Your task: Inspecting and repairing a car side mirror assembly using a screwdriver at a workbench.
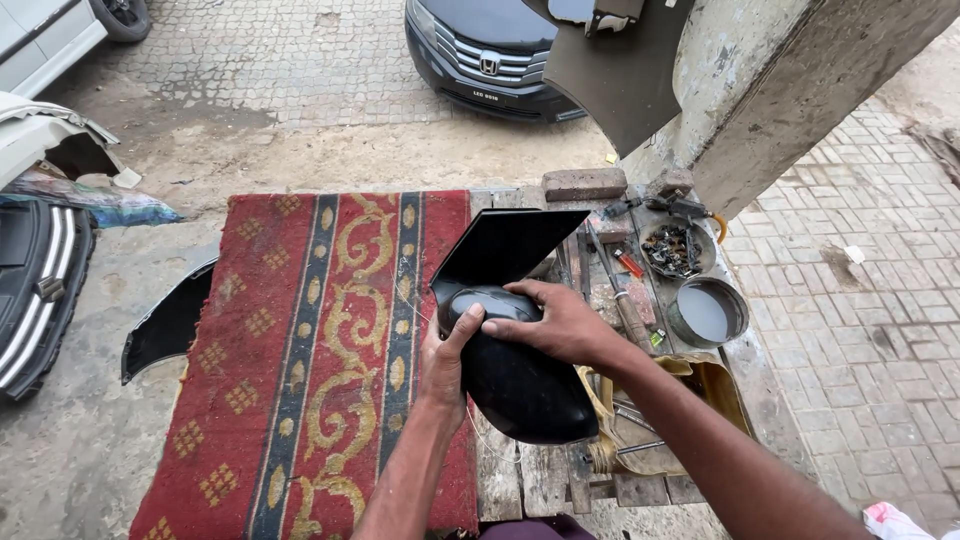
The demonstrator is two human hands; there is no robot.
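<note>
I hold a glossy black car side-mirror housing (525,385) over the wooden workbench (545,475). Its flat black base plate (505,243) points up and away from me. My left hand (443,362) grips the housing's left side with the thumb on top. My right hand (555,320) lies across the top of the housing, fingers pressing near the joint below the plate.
A red patterned rug (300,350) covers the bench's left part. To the right lie a brick (584,183), hand tools (625,300), a bowl of scrap bits (675,248) and a tin of grey liquid (706,311). A dark car (490,50), bumper parts (35,290) and a pillar (770,90) surround the bench.
</note>
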